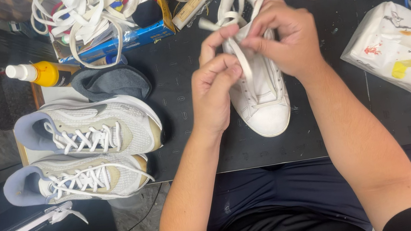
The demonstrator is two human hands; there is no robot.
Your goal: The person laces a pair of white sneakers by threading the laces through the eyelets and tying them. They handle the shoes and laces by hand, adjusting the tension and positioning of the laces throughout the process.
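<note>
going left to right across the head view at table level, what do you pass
pair of white laced sneakers → grey cloth → left hand → white shoe being laced → right hand → crumpled white printed bag

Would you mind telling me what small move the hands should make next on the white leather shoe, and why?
Probably draw the flat white lace snug through its eyelet. The left hand and right hand both pinch it over the tongue of the white leather shoe, toe pointing toward the person, on the black work mat. Loose lace loops beyond the collar, so slack seems left to take up.
</note>
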